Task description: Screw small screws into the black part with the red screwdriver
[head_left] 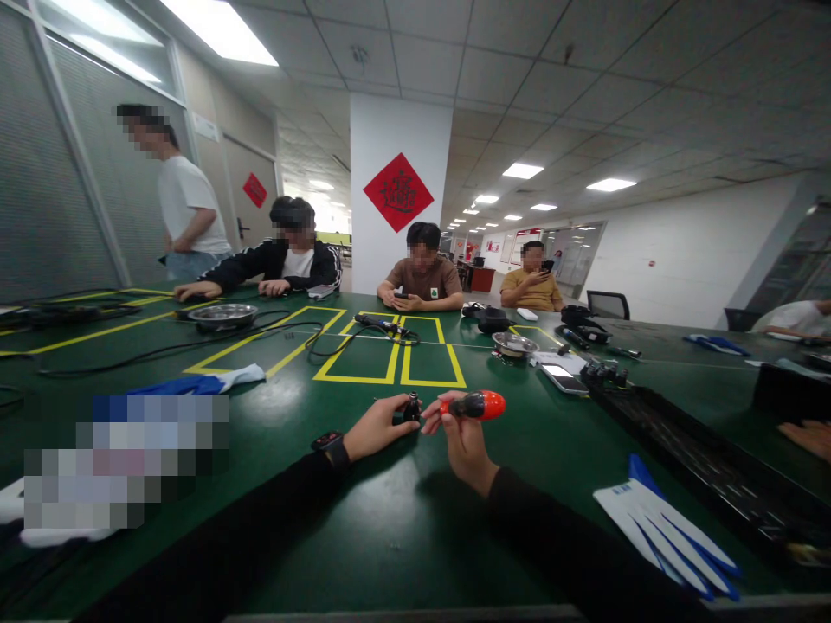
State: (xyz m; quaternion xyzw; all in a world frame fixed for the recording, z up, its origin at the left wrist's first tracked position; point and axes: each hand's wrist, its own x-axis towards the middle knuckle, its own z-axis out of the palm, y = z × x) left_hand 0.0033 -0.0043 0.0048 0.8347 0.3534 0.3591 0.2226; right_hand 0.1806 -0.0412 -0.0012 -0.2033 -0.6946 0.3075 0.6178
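Low over the green table, my left hand [376,428] is closed on a small black cylindrical part [411,407], which stands upright between thumb and fingers. Just to its right, my right hand [464,441] grips a screwdriver [479,404] with a red-and-black handle. The rounded handle end points right, while its tip is hidden or too small to make out near my fingers. A small gap separates the two hands. On my left wrist is a dark watch [331,447].
White-and-blue gloves [662,519] lie at the right, beside a long black tray [707,467]. A phone [563,379] and metal bowls [515,344] [222,316] sit farther back. A black cable [195,370] crosses yellow-taped rectangles. Several people sit or stand around the table.
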